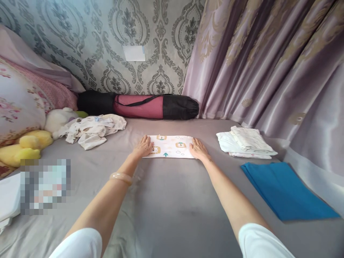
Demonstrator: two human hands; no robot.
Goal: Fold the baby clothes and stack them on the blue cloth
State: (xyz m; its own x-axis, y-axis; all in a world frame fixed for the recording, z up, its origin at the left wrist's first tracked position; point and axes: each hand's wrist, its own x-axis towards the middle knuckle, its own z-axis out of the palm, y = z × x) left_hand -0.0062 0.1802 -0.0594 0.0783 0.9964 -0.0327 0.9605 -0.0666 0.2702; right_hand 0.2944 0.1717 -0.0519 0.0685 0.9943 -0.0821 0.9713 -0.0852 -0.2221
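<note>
Left hand (143,146): opened flat, rested on the left end of the patterned cloth (172,146).
Right hand (199,148): likewise opened, laid palm down at the right end.
Bed (177,204): dressed in grey.
Rolled bag (139,107): laid along the far edge.
Blue cloth (287,191): spread near the right edge.
Crumpled fabric (94,130): heaped toward the far left corner.
Folded stack (247,141): set toward the far right corner.
Patterned cloth: folded into a strip, placed nearer the far edge.

short white sleeves (81,244), one pale rounded bangle (120,177)
</note>
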